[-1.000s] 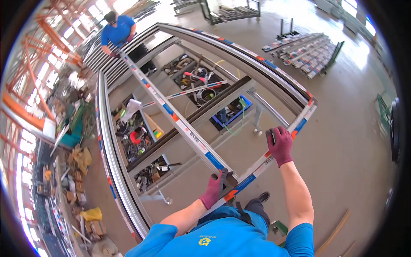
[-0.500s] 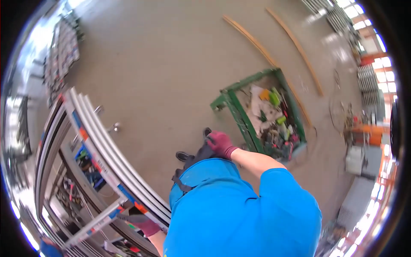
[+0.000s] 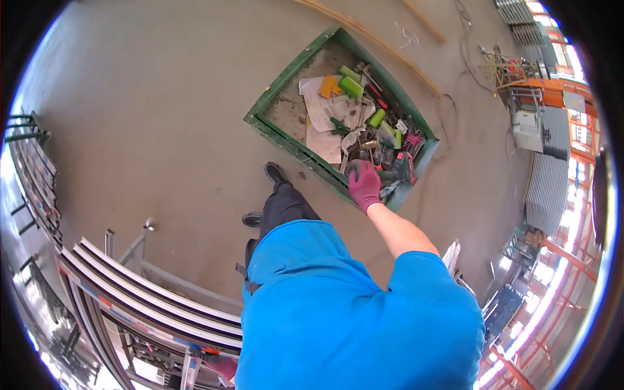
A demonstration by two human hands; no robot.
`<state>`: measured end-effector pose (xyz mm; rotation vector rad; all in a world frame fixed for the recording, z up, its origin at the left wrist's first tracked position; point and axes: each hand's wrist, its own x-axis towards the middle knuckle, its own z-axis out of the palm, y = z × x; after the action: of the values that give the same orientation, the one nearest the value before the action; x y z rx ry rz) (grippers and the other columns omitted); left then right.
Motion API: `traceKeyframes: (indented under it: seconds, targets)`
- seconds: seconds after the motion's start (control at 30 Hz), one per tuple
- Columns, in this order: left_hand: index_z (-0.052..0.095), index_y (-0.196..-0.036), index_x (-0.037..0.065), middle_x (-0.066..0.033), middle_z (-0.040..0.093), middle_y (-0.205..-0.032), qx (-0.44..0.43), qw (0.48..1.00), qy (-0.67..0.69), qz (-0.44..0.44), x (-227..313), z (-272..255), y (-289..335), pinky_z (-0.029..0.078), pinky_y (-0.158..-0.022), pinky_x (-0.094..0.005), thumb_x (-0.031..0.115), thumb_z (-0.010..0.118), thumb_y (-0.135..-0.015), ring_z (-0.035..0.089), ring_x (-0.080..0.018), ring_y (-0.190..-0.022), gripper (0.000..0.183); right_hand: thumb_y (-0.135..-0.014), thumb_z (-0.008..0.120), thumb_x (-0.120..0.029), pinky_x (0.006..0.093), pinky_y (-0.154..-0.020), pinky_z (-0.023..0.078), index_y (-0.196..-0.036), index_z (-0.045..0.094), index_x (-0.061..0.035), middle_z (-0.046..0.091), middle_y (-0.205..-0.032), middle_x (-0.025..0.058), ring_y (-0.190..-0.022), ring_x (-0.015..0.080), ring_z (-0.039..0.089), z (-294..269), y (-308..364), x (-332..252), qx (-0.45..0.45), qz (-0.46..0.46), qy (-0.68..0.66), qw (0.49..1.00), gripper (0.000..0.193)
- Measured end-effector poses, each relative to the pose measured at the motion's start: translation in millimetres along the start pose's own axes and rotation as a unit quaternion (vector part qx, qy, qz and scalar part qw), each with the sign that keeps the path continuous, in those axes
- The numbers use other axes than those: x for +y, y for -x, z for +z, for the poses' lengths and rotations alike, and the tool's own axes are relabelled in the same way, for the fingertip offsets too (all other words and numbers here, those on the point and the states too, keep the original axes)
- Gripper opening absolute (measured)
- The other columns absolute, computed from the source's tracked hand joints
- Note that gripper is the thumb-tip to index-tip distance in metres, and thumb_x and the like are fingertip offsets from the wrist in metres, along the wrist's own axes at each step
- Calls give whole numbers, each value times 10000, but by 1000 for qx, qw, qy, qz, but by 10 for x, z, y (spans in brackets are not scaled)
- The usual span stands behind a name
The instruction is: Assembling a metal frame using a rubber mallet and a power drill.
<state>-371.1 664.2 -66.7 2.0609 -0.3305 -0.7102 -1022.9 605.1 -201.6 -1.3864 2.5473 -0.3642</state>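
The right hand (image 3: 364, 185), in a magenta glove, reaches down into the green tray (image 3: 286, 140) on the floor, fingers curled over the clutter; whether it grips anything I cannot tell. A red-and-black drill (image 3: 403, 168) lies just beside it at three o'clock, green blocks (image 3: 351, 84) at twelve. The step looks like picking a tool; next calls for a firm close on one. The left hand (image 3: 224, 367), at seven o'clock, rests on the frame (image 3: 149, 305), its grip unclear.

I have the right hand (image 3: 364, 185) over the near edge of the crate (image 3: 286, 81) on the floor; tools and papers lie in it just beyond the fingers. The frame (image 3: 149, 292) lies behind, lower left, left hand (image 3: 224, 367) under it.
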Motion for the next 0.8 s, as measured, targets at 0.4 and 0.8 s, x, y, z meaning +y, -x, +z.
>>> traceKeyframes:
  seconds: [0.4,0.8]
  targets:
    - [622,-1220,53,-76,713,-1023,173,949,-219,145,448,-430,240,538,-918,-384,332,668,-1053,674,-217,-963,328,-908,648,-140,522,-1094,429,-1445,511,-80,652,-1192,183,-1128,348,659,243,-147,1452,-186,-58,374,907,557]
    - [613,-1359,12,-108,745,-1125,269,858,-278,339,787,-789,148,550,-1009,-391,303,685,-1051,704,-235,-1062,430,-748,791,-227,501,-934,558,-1289,607,-135,700,-1191,173,-1104,404,685,-1213,784,1321,-132,-61,54,988,579]
